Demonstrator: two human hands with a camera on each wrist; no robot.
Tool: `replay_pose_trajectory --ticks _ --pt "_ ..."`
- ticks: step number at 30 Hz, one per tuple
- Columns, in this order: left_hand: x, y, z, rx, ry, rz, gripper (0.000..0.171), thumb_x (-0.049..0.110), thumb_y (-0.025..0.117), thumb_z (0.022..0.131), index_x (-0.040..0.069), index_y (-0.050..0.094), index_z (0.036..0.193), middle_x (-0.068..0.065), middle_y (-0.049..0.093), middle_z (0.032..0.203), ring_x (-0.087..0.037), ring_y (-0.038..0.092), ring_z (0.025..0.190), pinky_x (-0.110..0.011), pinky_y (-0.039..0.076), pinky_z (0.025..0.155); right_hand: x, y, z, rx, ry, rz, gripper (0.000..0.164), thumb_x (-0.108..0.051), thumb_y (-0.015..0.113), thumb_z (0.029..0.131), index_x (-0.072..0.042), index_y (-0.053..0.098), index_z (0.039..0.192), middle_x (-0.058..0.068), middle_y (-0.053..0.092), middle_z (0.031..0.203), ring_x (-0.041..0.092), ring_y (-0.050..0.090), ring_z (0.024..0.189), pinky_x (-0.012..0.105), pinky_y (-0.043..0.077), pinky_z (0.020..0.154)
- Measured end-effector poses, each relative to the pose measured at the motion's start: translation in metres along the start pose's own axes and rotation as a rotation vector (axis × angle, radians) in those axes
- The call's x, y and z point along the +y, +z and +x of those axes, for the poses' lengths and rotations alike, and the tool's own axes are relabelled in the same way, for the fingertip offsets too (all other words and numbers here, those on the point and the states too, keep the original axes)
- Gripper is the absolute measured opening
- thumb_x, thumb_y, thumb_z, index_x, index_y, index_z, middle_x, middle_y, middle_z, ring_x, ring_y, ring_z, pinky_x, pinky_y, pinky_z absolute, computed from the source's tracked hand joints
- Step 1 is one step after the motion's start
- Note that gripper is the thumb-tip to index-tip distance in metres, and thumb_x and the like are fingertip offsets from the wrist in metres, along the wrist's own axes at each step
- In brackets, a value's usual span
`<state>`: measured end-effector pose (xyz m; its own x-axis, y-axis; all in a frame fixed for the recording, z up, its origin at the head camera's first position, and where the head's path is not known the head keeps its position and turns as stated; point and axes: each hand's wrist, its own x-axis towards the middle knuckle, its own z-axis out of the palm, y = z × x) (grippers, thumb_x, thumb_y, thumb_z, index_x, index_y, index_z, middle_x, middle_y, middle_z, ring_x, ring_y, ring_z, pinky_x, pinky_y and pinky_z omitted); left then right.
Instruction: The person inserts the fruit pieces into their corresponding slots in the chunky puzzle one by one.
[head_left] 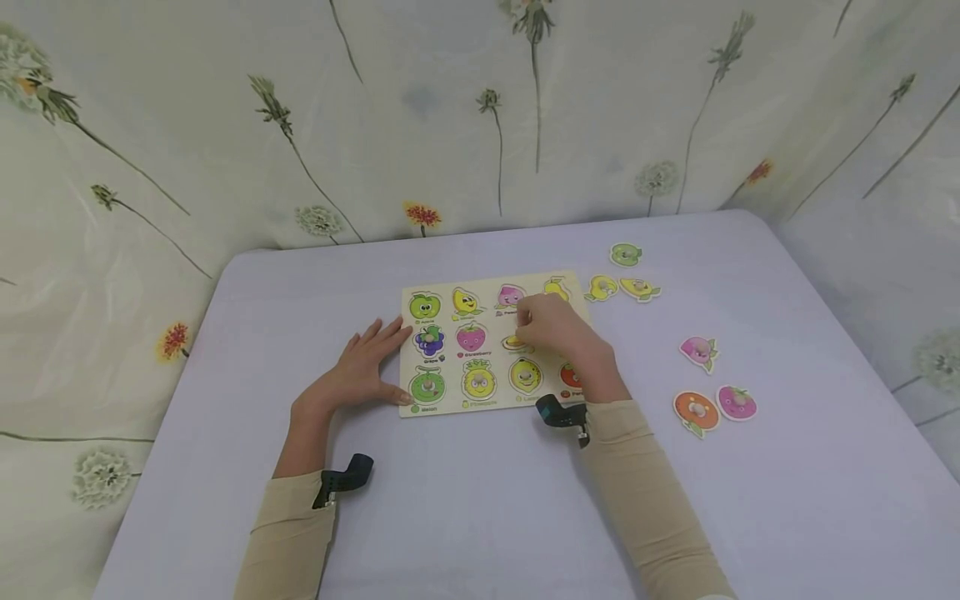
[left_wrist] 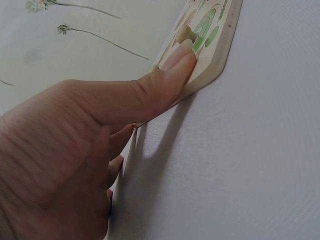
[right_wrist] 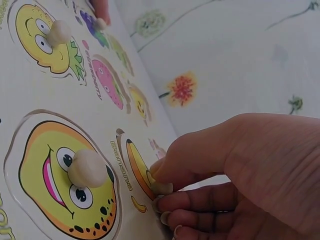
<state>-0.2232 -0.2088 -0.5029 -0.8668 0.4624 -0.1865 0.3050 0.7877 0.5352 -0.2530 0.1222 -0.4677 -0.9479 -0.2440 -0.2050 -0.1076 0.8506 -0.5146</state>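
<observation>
A wooden fruit puzzle board (head_left: 450,400) lies on the table. My left hand (head_left: 351,373) rests at its left side, fingers spread along the edge, and its thumb (left_wrist: 165,80) touches the lower left corner beside the melon piece (head_left: 427,386). Over the board's right half, my right hand (head_left: 558,327) pinches the knob of the banana piece (right_wrist: 137,167) between thumb and fingers, at the printed banana spot. Nearby, a lemon piece (right_wrist: 67,175) and a pineapple piece (right_wrist: 42,37) sit in their recesses with round knobs upward. A grape piece (head_left: 430,341) sits at the left.
Loose pieces lie right of the board: a green apple (head_left: 626,254), a yellow pear-like piece (head_left: 602,288), a yellow piece with a leaf (head_left: 639,289), a pink peach (head_left: 699,352), an orange (head_left: 696,411) and a strawberry (head_left: 737,403). A floral curtain (head_left: 420,125) hangs behind the table.
</observation>
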Motion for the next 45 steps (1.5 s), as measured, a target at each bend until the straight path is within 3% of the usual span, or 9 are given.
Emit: replay_pose_trajectory --ticks 27,45 --pt "-0.0008 0.0003 0.0008 0.004 0.000 -0.003 0.116 0.052 0.087 0.065 0.022 0.025 0.159 0.000 0.012 0.169 -0.033 -0.002 0.157 -0.060 -0.001 0.125 -0.0100 -0.0003 -0.0045 0.004 0.052 0.017 0.007 -0.013 0.064 0.087 -0.008 0.062 0.082 0.007 0.059 0.080 0.020 0.053 0.072 0.027 0.041 0.059" --pt "0.0005 0.0023 0.0007 0.007 -0.005 0.008 0.116 0.052 0.086 0.066 0.021 0.025 0.159 0.000 0.012 0.169 -0.033 -0.002 0.157 -0.060 -0.001 0.125 -0.0070 0.0003 -0.0023 -0.011 0.032 -0.014 0.008 -0.014 0.064 0.089 -0.009 0.062 0.083 0.008 0.060 0.084 0.021 0.054 0.076 0.028 0.042 0.061"
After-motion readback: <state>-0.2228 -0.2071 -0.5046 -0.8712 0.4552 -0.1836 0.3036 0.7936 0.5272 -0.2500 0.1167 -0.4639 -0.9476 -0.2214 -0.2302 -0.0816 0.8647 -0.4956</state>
